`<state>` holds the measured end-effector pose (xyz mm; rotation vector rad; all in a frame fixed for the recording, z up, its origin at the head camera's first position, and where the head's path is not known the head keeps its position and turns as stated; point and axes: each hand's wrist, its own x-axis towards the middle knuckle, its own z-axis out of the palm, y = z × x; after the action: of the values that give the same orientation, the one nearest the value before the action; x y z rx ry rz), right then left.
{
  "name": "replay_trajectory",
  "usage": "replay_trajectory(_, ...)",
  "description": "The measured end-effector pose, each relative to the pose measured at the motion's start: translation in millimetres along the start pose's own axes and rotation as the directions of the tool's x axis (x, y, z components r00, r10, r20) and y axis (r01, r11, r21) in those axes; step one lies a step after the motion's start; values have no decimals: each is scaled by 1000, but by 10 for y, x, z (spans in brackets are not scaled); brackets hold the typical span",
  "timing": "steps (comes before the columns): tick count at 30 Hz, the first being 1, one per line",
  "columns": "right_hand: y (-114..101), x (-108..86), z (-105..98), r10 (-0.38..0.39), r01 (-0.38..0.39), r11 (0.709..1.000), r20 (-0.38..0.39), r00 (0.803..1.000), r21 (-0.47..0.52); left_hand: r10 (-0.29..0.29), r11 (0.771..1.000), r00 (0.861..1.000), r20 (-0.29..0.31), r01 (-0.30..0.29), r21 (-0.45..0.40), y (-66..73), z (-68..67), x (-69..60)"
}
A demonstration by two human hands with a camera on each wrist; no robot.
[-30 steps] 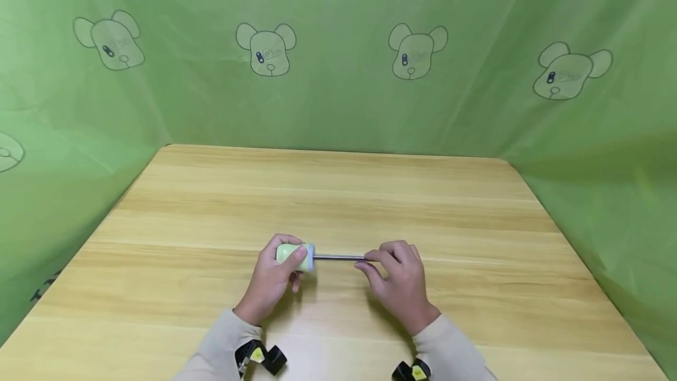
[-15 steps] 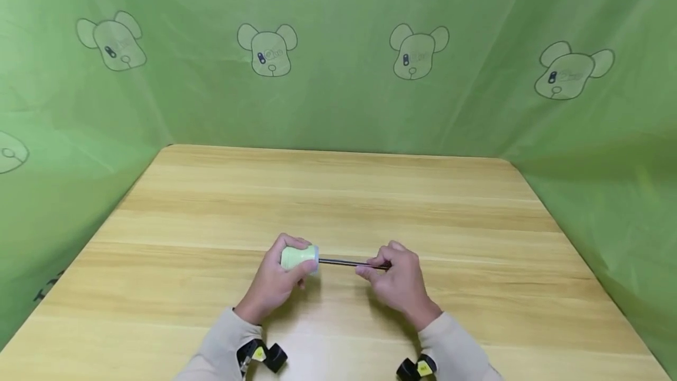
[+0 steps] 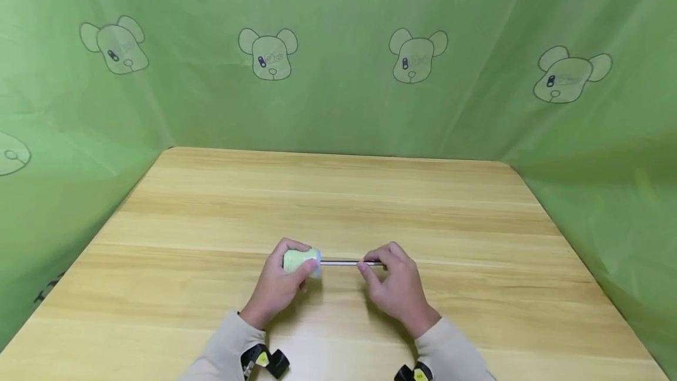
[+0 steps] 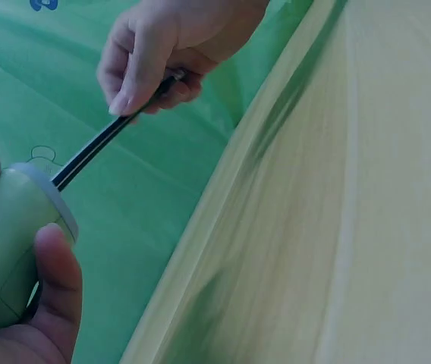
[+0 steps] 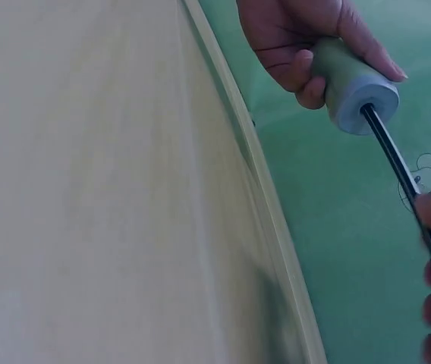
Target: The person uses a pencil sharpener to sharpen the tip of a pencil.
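A screwdriver with a stubby pale green handle (image 3: pixel 294 260) and a thin shiny shaft (image 3: pixel 339 263) is held level above the table in the head view. My left hand (image 3: pixel 274 288) grips the handle, its thumb near the pale blue collar (image 5: pixel 366 102). Farther along, my right hand (image 3: pixel 398 287) pinches the shaft between thumb and fingers. In the left wrist view the shaft's small metal tip (image 4: pixel 178 73) shows just beyond the right fingers. Part of the handle is hidden behind my left fingers.
Below both hands lies the wood-grain table (image 3: pixel 328 204). Green curtains (image 3: pixel 338 110) with bear-head outlines hang behind it and along both sides. A small black camera (image 3: pixel 276 363) is strapped at the left wrist, another (image 3: pixel 406 373) at the right.
The handle and left hand have shifted slightly right. My right fingers now hold the shaft nearer its middle, with more of its end behind them; the shaft tilted, then levelled again.
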<state>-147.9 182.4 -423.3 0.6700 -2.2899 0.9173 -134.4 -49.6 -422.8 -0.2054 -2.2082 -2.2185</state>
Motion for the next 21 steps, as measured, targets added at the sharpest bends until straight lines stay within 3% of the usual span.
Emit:
replay_trajectory(3, 21, 12, 25, -151, 152, 988, -72, 986, 3, 0, 999, 1000, -26, -1, -38, 22, -9, 3)
replay_trajectory(7, 45, 44, 44, -304, 296, 953, -191, 933, -69, -13, 997, 1000, -15, 12, -70, 43, -17, 1)
replay_trajectory(10, 59, 74, 63, -374, 354, 927, -269, 887, -122, -21, 995, 1000, 3, 22, -97, 58, -13, 0)
replay_trajectory(13, 75, 94, 84, -409, 380, 913, -318, 855, -150, -27, 993, 999, 23, 30, -118, 64, -3, 4)
replay_trajectory(17, 108, 86, 100, -423, 387, 906, -339, 840, -171, -45, 992, 997, 55, 51, -119, 52, 11, 0)
replay_trajectory(21, 113, 71, 97, -399, 360, 916, -312, 862, -177, -57, 993, 995, 77, 64, -97, 38, 7, -6)
